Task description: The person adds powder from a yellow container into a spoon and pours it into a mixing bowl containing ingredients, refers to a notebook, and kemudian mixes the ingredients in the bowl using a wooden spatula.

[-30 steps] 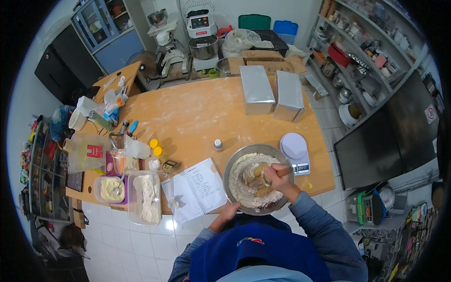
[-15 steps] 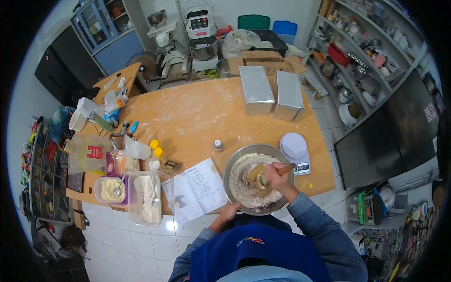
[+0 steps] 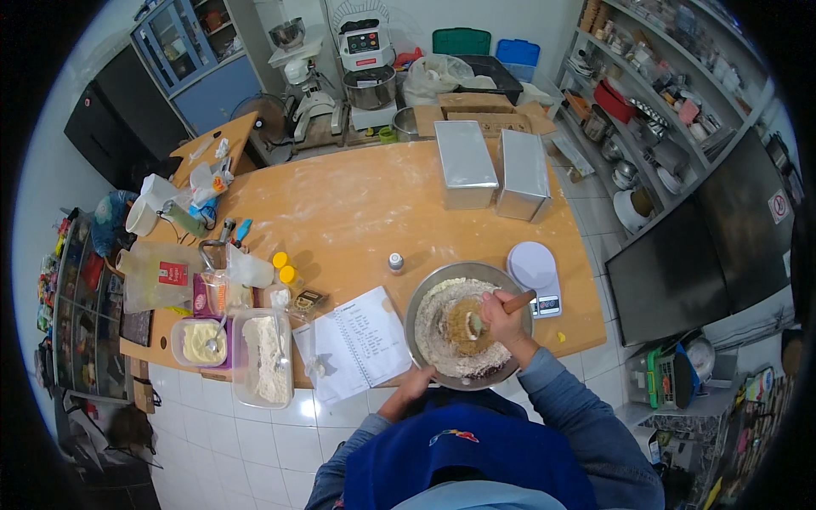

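A large steel bowl (image 3: pixel 418 293) of flour and brown powder (image 3: pixel 463 365) sits at the table's front edge. My right hand (image 3: pixel 501 323) grips a wooden-handled utensil (image 3: pixel 520 300), its head down in the bowl's middle. My left hand (image 3: pixel 412 382) is closed on the bowl's lower left rim. An open spiral notebook (image 3: pixel 348 340) lies left of the bowl, a white scale (image 3: pixel 533 276) to its right, and a small bottle (image 3: pixel 395 262) above it.
On the wooden table (image 3: pixel 323 195) stand two metal tins (image 3: pixel 466 166), a flour container (image 3: pixel 262 361), a butter tub (image 3: pixel 204 342), yellow-lidded jars (image 3: pixel 287 274) and bags. Behind are mixers (image 3: pixel 367 81); at right, shelves (image 3: pixel 654 110) and a black fridge (image 3: pixel 671 272).
My right hand and the utensil have shifted slightly, the handle now more to the right, with more of the brown mixture showing at the bowl's centre. My left hand stays on the rim.
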